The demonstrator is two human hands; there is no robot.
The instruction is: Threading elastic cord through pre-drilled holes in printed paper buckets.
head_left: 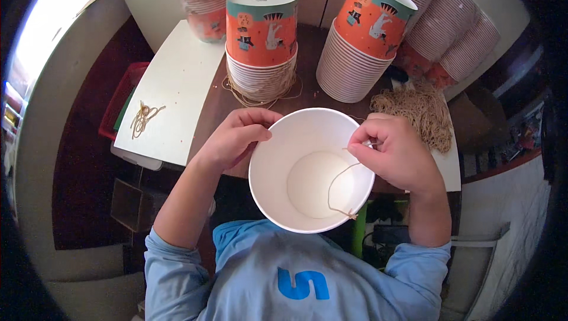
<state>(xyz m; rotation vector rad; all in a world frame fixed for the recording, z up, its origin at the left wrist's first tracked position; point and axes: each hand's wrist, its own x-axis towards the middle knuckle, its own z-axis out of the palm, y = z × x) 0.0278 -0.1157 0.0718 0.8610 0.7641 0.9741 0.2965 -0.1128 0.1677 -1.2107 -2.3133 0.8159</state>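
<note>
A white paper bucket (278, 167) is tilted toward me, so its open mouth and bare inside show. My left hand (239, 139) grips its rim at the upper left, the thumb at the edge and the fingers partly hidden behind the wall. At the right rim, my right hand (397, 150) is closed in a pinch on a thin tan string (331, 189). The string loops down inside the bucket, its knotted, frayed end lying by the lower right rim. A small shiny bit shows beside the right fingertips, too hidden to name.
Two stacks of upside-down orange-printed paper buckets, a middle stack (263, 37) ringed with loose strings and a right stack (370, 25), stand on the brown table. A tan string heap (423, 111) lies right, a small string bundle (143, 118) left. Bagged buckets (441, 19) stand behind.
</note>
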